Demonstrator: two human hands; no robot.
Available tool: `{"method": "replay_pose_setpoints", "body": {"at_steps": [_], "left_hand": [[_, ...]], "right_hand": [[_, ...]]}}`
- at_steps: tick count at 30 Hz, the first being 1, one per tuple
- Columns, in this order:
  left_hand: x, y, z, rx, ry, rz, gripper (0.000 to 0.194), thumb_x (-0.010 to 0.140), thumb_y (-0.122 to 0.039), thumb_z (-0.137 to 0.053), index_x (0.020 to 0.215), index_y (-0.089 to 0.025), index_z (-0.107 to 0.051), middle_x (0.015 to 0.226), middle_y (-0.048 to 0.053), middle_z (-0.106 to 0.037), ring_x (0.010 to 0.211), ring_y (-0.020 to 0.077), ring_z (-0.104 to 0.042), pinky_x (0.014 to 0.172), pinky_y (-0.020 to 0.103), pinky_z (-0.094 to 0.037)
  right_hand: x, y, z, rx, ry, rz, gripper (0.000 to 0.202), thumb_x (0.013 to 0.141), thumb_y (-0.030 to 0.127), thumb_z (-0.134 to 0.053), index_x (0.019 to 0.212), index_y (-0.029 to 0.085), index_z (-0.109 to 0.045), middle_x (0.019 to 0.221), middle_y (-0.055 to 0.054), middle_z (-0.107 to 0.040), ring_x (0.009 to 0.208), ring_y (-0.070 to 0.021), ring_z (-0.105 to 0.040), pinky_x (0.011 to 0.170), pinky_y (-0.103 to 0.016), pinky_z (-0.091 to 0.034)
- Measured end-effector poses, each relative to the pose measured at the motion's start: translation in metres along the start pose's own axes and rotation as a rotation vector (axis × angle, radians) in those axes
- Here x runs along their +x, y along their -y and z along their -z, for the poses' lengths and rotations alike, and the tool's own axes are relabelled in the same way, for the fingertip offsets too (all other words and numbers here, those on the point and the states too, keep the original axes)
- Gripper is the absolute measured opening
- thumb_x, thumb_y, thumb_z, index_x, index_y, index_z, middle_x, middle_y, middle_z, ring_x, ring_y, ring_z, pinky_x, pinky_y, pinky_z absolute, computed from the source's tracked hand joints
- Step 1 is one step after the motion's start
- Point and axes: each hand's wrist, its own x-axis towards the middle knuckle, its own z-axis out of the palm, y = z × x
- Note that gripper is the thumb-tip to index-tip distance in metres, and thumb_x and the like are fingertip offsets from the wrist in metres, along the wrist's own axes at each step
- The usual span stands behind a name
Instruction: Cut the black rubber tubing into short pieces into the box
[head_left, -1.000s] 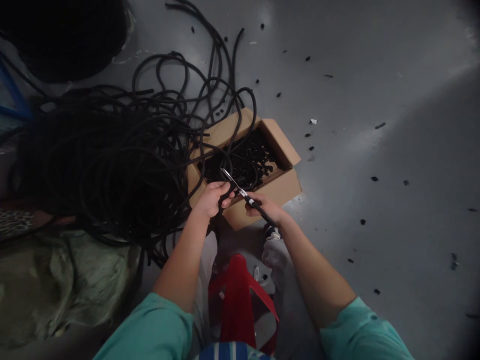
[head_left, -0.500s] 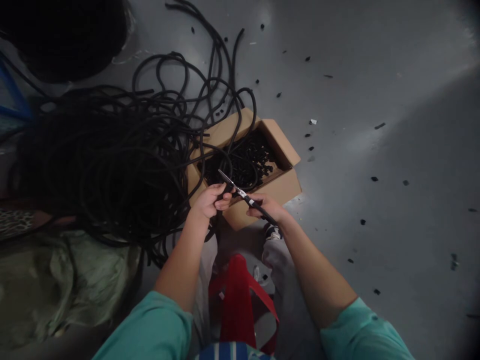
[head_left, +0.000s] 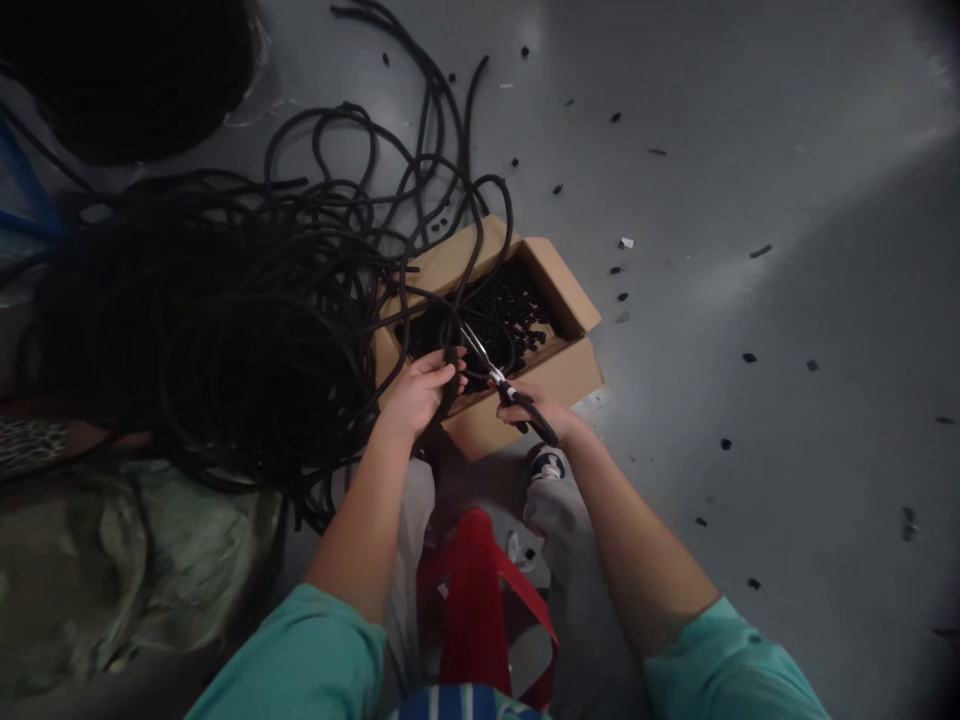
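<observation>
The black tubing (head_left: 451,357) is near the centre of the frame, a short dark stretch standing up out of the left hand (head_left: 415,398); whether it is one strand or several together cannot be told. The scissors (head_left: 495,374) are just right of it, blades pointing to the upper left, and this nearness looks like the main hazard: if the blades swing left or close too low, they could nick the left fingertips instead of the tubing. A loose pinch could also let the tubing roll or slip between the blades, giving a crooked cut. The loops hanging over the cardboard box (head_left: 551,377) might snag the blade tips too.

The tubing sits between the left thumb and fingers, which are clamped on it, its upper end showing past the fingertips. The right hand (head_left: 553,410) is wrapped around the scissors' handles; how far apart the blades stand is too fine to tell. Beyond the hands, short black pieces (head_left: 517,312) lie inside the box, a tangle of tubing (head_left: 217,300) fills the left of the frame, and black scraps (head_left: 749,358) dot the floor (head_left: 847,300) at right.
</observation>
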Motion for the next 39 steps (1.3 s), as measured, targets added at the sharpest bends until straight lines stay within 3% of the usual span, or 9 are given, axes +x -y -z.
{"method": "replay_pose_setpoints", "body": {"at_steps": [3,7,13,22,27,34,39], "left_hand": [[0.002,0.003,0.000,0.099,-0.021,-0.015,0.036,0.066,-0.022,-0.064,0.101,-0.015,-0.054,0.063,-0.001,-0.059,0.050,0.0083,-0.054,0.049,0.021,-0.041],[0.004,0.006,-0.002,0.199,-0.057,-0.064,0.021,0.067,-0.022,-0.063,0.080,-0.014,-0.050,0.057,-0.003,-0.055,0.041,0.0050,-0.045,0.041,0.018,-0.032],[0.005,0.007,0.003,0.244,-0.031,-0.060,0.021,0.060,-0.020,-0.067,0.072,-0.012,-0.052,0.061,-0.001,-0.056,0.045,0.0056,-0.047,0.045,0.020,-0.036],[0.002,0.006,-0.005,0.377,-0.057,-0.029,0.014,0.055,-0.015,-0.069,0.061,-0.011,-0.057,0.048,-0.001,-0.052,0.041,0.0063,-0.046,0.042,0.020,-0.034],[0.001,0.004,-0.006,0.423,-0.074,-0.002,0.013,0.056,-0.016,-0.068,0.058,-0.011,-0.057,0.047,-0.001,-0.052,0.038,0.0065,-0.044,0.040,0.021,-0.033],[0.004,0.004,0.003,0.482,-0.045,-0.042,0.016,0.057,-0.021,-0.068,0.062,-0.010,-0.057,0.053,0.000,-0.055,0.039,0.0060,-0.045,0.042,0.021,-0.035],[0.005,0.007,0.002,0.568,-0.123,-0.132,0.020,0.058,-0.019,-0.066,0.070,-0.013,-0.051,0.061,-0.002,-0.055,0.046,0.0061,-0.048,0.046,0.021,-0.039]], "right_hand": [[-0.002,0.001,0.001,-0.007,0.014,0.013,0.062,0.061,0.033,-0.064,0.118,0.013,-0.050,0.070,0.000,-0.051,0.061,-0.0104,-0.046,0.055,-0.023,-0.036],[-0.005,0.004,0.004,-0.111,0.050,0.046,0.059,0.063,0.038,-0.064,0.116,0.015,-0.053,0.078,-0.003,-0.055,0.070,-0.0131,-0.048,0.061,-0.024,-0.038],[-0.003,0.004,0.006,-0.239,0.085,0.092,0.054,0.062,0.038,-0.066,0.112,0.018,-0.058,0.090,-0.004,-0.059,0.088,-0.0190,-0.049,0.077,-0.030,-0.037],[0.000,-0.001,0.004,-0.276,0.103,0.079,0.063,0.061,0.037,-0.066,0.120,0.016,-0.053,0.094,-0.006,-0.059,0.089,-0.0195,-0.050,0.078,-0.032,-0.038],[0.001,-0.001,0.001,-0.270,0.085,0.112,0.056,0.060,0.036,-0.067,0.112,0.016,-0.059,0.100,-0.006,-0.060,0.088,-0.0191,-0.051,0.080,-0.032,-0.037],[0.002,-0.001,-0.004,-0.271,-0.003,0.067,0.046,0.055,0.028,-0.067,0.098,0.014,-0.065,0.081,-0.002,-0.060,0.071,-0.0140,-0.050,0.063,-0.024,-0.038],[0.001,0.001,-0.006,-0.276,-0.025,0.036,0.046,0.055,0.020,-0.062,0.100,0.012,-0.064,0.063,0.003,-0.053,0.055,-0.0078,-0.041,0.053,-0.021,-0.033]]}}
